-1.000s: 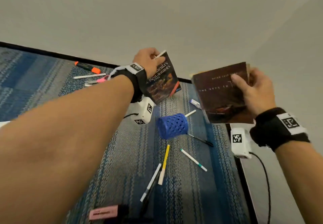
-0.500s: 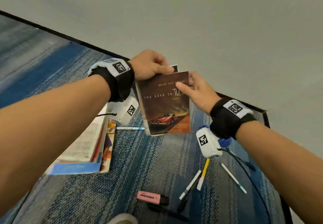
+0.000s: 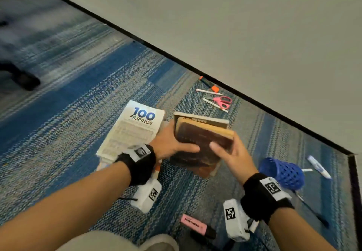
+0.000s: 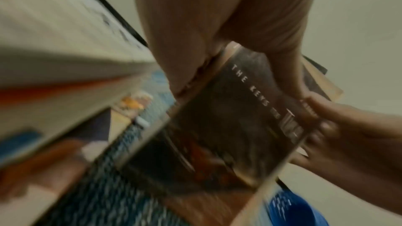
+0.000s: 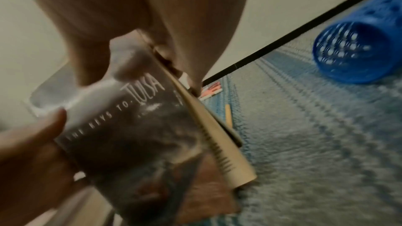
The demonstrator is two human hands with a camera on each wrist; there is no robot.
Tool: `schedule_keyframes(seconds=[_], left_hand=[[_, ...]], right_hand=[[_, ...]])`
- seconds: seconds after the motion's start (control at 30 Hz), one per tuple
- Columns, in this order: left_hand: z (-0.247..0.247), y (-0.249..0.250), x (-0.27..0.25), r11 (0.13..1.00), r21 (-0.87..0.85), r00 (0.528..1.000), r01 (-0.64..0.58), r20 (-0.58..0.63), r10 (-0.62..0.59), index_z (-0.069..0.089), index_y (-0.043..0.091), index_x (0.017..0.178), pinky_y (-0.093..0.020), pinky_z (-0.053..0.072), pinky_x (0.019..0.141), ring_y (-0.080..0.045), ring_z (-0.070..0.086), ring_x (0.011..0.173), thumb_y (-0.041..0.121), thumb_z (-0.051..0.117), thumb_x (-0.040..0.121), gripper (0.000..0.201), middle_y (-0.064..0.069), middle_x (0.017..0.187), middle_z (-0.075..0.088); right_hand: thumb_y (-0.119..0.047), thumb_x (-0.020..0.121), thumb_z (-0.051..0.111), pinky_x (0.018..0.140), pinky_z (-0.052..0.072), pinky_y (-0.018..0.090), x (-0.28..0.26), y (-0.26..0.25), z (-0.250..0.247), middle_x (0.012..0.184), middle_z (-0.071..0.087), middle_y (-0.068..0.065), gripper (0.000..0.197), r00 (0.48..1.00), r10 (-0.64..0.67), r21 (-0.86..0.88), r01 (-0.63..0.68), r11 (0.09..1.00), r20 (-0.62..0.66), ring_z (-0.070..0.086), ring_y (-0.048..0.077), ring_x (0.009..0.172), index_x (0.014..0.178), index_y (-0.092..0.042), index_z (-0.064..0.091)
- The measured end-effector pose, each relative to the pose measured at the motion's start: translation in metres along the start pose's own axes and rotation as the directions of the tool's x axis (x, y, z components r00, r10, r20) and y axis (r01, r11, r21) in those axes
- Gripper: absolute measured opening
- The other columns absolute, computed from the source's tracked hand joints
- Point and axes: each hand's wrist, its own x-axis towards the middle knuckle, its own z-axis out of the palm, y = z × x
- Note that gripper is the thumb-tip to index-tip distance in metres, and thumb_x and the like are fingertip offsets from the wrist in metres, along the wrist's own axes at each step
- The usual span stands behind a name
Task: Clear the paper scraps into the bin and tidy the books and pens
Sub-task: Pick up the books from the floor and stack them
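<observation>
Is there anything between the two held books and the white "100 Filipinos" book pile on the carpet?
Nothing visible blocks the way. The held books sit just right of the pile, with only the left hand gripping their near edge between them; the right hand holds the other side.

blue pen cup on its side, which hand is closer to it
Right. The right hand grips the books just left of the blue pen cup; the left hand holds them from the far side.

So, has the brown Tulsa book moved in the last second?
Yes. The brown Tulsa book went from right of the blue pen cup to its left, beside the 100 Filipinos book.
</observation>
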Motion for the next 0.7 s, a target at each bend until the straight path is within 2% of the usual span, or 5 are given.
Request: schedule_keyframes(seconds=[0.17, 0.23, 0.33, 0.53, 0.7], left_hand=[[0.032, -0.018, 0.004, 0.983, 0.148, 0.993, -0.109, 0.049, 0.103, 0.051, 0.014, 0.12, -0.049, 0.047, 0.099, -0.018, 0.064, 0.108, 0.037, 0.082, 0.065, 0.067, -0.001, 0.113, 0.069], [0.035, -0.014, 0.005, 0.978, 0.149, 0.99, -0.143, 0.001, 0.144, 0.053, 0.018, 0.117, -0.05, 0.048, 0.096, -0.019, 0.065, 0.106, 0.038, 0.081, 0.065, 0.062, 0.0, 0.11, 0.07], [0.039, -0.008, 0.004, 0.978, 0.111, 0.976, -0.175, -0.11, 0.187, 0.056, 0.014, 0.111, -0.039, 0.053, 0.091, -0.015, 0.068, 0.1, 0.029, 0.085, 0.065, 0.056, 0.001, 0.104, 0.072], [0.048, -0.017, -0.002, 0.996, -0.025, 0.986, -0.086, -0.145, 0.081, 0.062, 0.001, 0.11, -0.032, 0.054, 0.087, -0.016, 0.07, 0.095, 0.001, 0.086, 0.062, 0.054, -0.007, 0.101, 0.074], [0.02, 0.013, -0.024, 0.997, -0.065, 0.984, -0.04, -0.177, 0.028, 0.06, 0.004, 0.117, -0.034, 0.054, 0.09, -0.019, 0.067, 0.103, 0.005, 0.076, 0.077, 0.043, -0.01, 0.112, 0.071]], right_hand=[[-0.011, 0.076, 0.077, 0.106, 0.043, 0.042, -0.014, 0.033, -0.018, 0.121, 0.065, 0.003, 0.05, 0.996, 0.079, -0.107, -0.082, 0.991, -0.037, 0.06, 0.015, 0.115, 0.121, -0.014, 0.054], [-0.01, 0.081, 0.073, 0.101, 0.047, 0.033, -0.014, 0.03, -0.019, 0.116, 0.067, -0.003, 0.037, 0.996, 0.065, -0.111, -0.072, 0.991, -0.067, 0.062, 0.005, 0.108, 0.113, -0.022, 0.058], [-0.004, 0.082, 0.07, 0.091, 0.049, 0.019, -0.007, 0.024, -0.017, 0.117, 0.067, 0.003, 0.041, 0.994, 0.002, -0.04, -0.006, 0.999, -0.105, 0.064, 0.004, 0.106, 0.12, -0.009, 0.055], [-0.013, 0.079, 0.073, 0.102, 0.045, 0.049, -0.005, 0.047, -0.01, 0.11, 0.069, 0.002, 0.044, 0.995, 0.032, -0.122, -0.044, 0.991, -0.097, 0.064, 0.017, 0.105, 0.119, -0.013, 0.055], [-0.015, 0.083, 0.07, 0.094, 0.05, 0.036, 0.017, 0.008, -0.003, 0.11, 0.068, 0.003, 0.036, 1.0, -0.014, -0.129, 0.014, 0.992, -0.003, 0.065, 0.013, 0.101, 0.116, -0.013, 0.055]])
